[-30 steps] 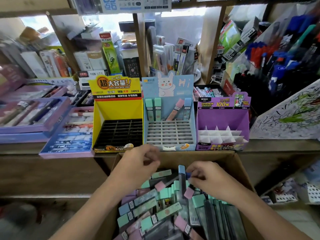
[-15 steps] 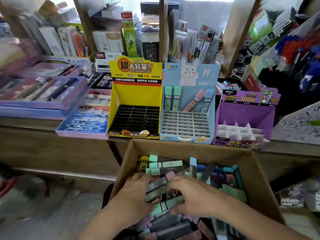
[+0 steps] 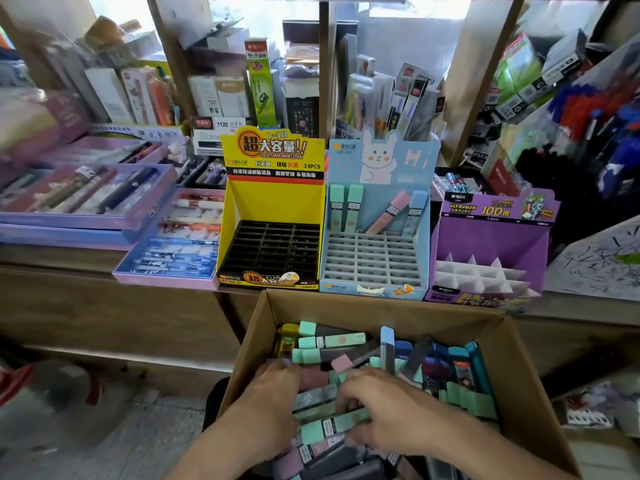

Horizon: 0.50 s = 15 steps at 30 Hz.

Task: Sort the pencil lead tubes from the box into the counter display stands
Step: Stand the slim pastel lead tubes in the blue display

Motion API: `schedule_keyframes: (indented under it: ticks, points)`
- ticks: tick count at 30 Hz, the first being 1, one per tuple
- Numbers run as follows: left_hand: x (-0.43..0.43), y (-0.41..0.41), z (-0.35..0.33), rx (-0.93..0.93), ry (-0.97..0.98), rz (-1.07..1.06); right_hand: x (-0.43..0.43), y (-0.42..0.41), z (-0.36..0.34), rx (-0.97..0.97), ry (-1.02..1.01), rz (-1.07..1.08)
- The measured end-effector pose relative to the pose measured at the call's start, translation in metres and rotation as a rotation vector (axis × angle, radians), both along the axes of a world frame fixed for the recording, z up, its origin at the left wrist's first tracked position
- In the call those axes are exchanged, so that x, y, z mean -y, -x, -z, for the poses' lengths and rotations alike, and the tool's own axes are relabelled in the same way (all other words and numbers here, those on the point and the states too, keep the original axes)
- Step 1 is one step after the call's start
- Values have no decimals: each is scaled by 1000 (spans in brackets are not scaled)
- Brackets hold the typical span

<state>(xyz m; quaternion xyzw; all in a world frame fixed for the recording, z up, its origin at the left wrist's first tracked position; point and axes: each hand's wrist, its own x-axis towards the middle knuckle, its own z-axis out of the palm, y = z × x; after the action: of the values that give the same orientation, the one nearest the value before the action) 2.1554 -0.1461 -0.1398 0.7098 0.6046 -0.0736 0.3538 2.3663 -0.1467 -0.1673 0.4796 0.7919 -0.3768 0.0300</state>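
Both hands have plunged from the far rim deep into the box (image 3: 381, 306)! Right hand (image 3: 391, 410) curls round a mint tube (image 3: 325, 427) between the hands. Left hand (image 3: 273, 393) lies on the pile, grip impossible to tell. Display stands (image 3: 374, 268) wait beyond the fingertips: sorting barely begun.

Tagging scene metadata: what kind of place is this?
Probably a stationery shop counter: shelves crammed with packaged pens and refills, a yellow display stand, a blue display stand and a purple display stand with printed retail headers, and open pen trays.
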Motion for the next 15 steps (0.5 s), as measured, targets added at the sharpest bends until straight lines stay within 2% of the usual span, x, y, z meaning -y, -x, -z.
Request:
schedule_keyframes:
  ticks: [7,15]
  points:
    - [-2,-1,-3,94,44,38,0,-3,8,-98,-83,106]
    - [-1,-6,-23,36,144,60,-1,15,4,-58,-157,74]
